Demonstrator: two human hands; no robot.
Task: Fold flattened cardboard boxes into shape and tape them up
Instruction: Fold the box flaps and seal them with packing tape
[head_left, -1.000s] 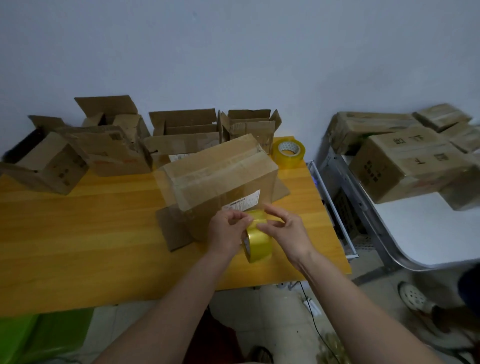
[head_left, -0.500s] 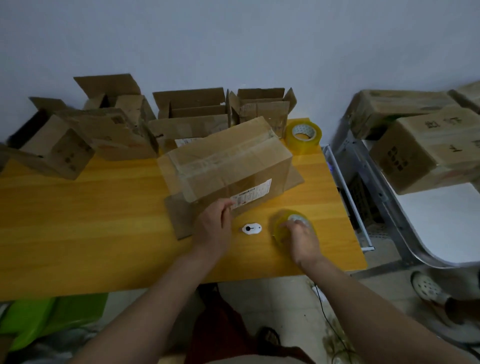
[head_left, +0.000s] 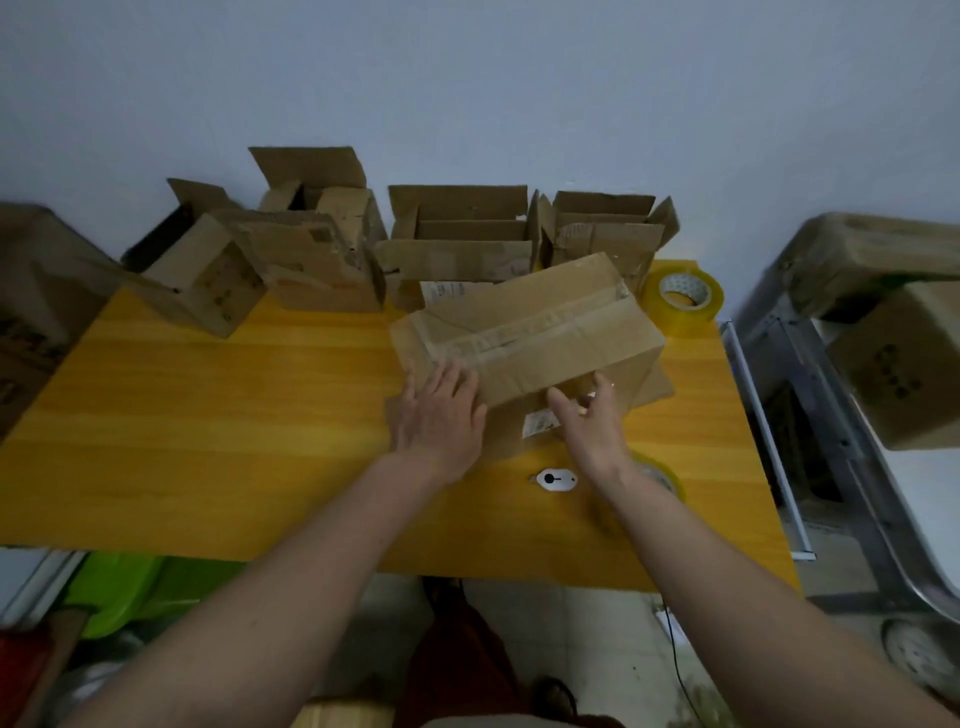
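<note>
On the desk (head_left: 208, 441), the left hand (head_left: 439, 415) lies flat, steadying the taped box (head_left: 524, 338); beside it the right hand (head_left: 592, 421), fingers spread and empty, reaches to turn it.

Dim, flat light, soft shadows under my arms. Motion blur throughout; boxes at left and right edges smeared, wide-angle stretched.

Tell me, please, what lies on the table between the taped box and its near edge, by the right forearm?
In the head view, a small white cutter lies there on the yellow table, left of a tape roll.
</note>
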